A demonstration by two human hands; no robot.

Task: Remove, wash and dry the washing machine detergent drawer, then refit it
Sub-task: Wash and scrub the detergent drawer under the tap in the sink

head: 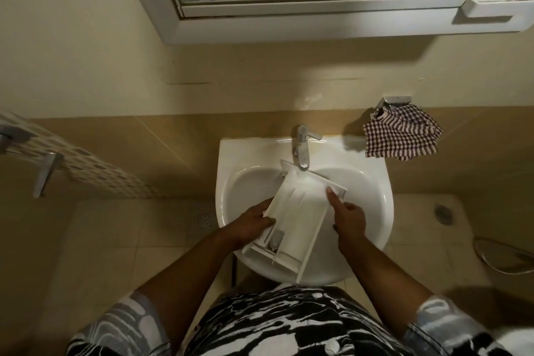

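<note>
While my left grip and right grip both clasp detergent drawer over washbasin, washing step in hand; next: free one grip, open tap.

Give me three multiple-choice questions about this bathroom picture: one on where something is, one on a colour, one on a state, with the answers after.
1. Where is the white plastic detergent drawer?
A. On the tiled floor.
B. Over the white ceramic basin, below the chrome tap.
C. On the mirror shelf.

2. What colour is the crumpled cloth hanging from the metal wall hook?
A. Plain green.
B. Plain yellow.
C. Dark-and-white checked.

3. How is the drawer held?
A. By the left hand and the right hand, one at each side.
B. By one hand only.
C. By nobody; it lies loose.

Answers:
1 B, its far end sits under the spout, above the bowl.
2 C, the checks show clearly.
3 A, fingers of both hands are on its edges.
</note>
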